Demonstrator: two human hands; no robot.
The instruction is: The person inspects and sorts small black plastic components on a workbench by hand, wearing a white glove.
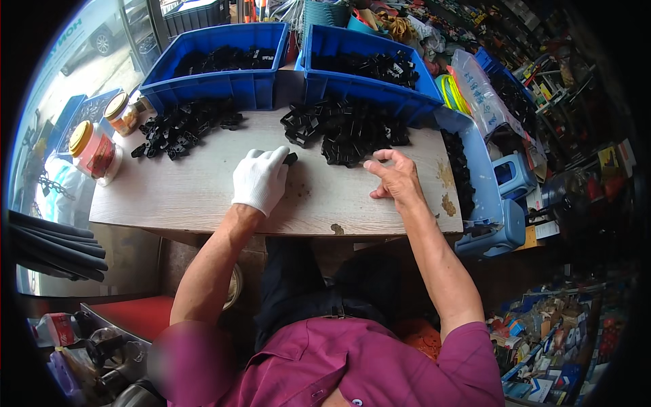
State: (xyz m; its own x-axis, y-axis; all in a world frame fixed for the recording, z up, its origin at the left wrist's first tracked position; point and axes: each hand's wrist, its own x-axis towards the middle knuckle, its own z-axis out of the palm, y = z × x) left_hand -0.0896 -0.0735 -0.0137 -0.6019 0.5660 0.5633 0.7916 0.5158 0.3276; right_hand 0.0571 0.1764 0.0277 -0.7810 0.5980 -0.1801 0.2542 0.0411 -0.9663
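Head view: L hand (261,180), white-gloved, ctr of frame, pinching small blk part (291,159) at fingertips, over table (196,193). R hand (399,182), bare, right of ctr, thumb & fingers spread, just beside R pile (346,132) of blk parts; contact w/ pile: cannot tell. L pile (183,125), same kind, upper left. L bin (251,89) & R bin (332,84), both blue, w/ blk parts inside, top ctr, behind piles. Jar (93,154), yellow lid, far left.
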